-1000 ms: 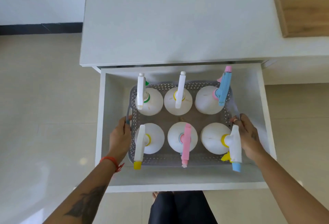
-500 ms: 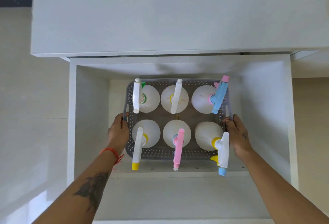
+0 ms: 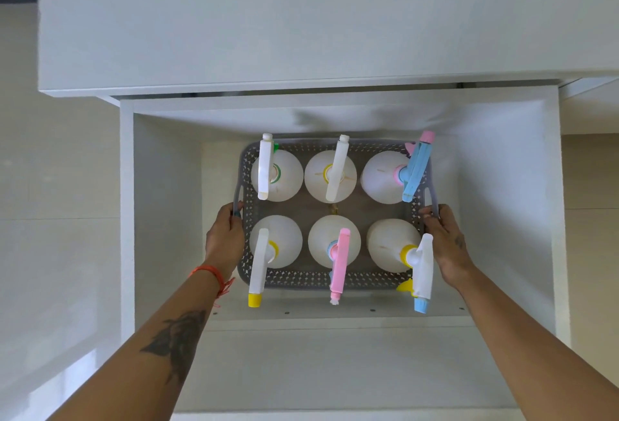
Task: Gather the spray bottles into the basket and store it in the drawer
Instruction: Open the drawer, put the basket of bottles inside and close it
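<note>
Currently viewed from above, into an open white drawer [image 3: 160, 219] pulled out beneath a white table [image 3: 301, 18]. Grey perforated basket [image 3: 301, 278] low inside drawer, toward its back half; whether resting on drawer floor or just above it: cannot tell. Six white spray bottles in basket, upright, two rows of three, bodies close together or touching. Back row: bottle with white trigger and green collar [image 3: 276, 174] at left, bottle with white trigger and yellow collar [image 3: 330, 176] in middle, bottle with blue trigger and pink nozzle [image 3: 385, 176] at right. Front row: bottle with white trigger and yellow nozzle [image 3: 276, 241] at left, bottle with pink trigger [image 3: 333, 241] in middle, bottle with white trigger and blue nozzle [image 3: 390, 246] at right. Front-row trigger heads overhanging basket's near rim; right back trigger overhanging right rim. Left hand [image 3: 224, 239] closed around left handle of basket, fingers curled over handle edge; orange thread bracelet [image 3: 209, 275] at wrist, dark tattoo [image 3: 177, 337] on forearm. Right hand [image 3: 445, 243] closed around right handle, fingertips hooked over it, palm against basket's outer wall. Both forearms reaching in over drawer's front panel. Pale tiled floor [image 3: 60, 186] visible either side of drawer.
</note>
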`<state>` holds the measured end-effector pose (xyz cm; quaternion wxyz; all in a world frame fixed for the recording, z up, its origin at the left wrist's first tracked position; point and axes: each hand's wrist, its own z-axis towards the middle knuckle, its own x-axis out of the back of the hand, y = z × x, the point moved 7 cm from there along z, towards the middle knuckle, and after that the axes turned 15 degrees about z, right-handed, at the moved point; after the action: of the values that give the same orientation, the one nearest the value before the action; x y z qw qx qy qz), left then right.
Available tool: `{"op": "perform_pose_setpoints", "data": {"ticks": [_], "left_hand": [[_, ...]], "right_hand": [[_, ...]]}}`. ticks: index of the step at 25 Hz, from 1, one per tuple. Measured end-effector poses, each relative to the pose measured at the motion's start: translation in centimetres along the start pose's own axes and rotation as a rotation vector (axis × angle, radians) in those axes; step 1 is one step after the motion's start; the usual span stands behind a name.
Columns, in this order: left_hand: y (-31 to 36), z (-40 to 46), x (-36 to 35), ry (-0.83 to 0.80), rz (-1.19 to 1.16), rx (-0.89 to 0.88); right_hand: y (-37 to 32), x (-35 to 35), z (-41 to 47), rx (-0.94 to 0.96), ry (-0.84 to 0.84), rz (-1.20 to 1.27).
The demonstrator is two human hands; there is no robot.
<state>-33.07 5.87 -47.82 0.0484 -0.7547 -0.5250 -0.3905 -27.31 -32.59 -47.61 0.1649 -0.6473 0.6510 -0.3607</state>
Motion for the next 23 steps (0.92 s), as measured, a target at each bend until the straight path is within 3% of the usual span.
{"op": "perform_pose_setpoints", "data": {"ticks": [8,15,19,23], "left_hand": [[0.8,-4.3,1.4,0.035,-0.119,0.067],[0.7,-18.0,6.1,0.183,-0.276,-0.178],[-2.0,-26.2,5.6,0.295,-0.047,-0.269],[-3.8,-29.6,2.0,0.209,0.281,-0.456]], "right_hand": [[-2.3,2.5,-2.8,-0.051,0.173,0.128],[-5.3,6.1,-17.2,0.252,0.220,0.144],[-2.7,6.1,-25.7,0.357,0.332,-0.042],[0.1,2.1,-29.6,0.560,0.171,-0.477]]}}
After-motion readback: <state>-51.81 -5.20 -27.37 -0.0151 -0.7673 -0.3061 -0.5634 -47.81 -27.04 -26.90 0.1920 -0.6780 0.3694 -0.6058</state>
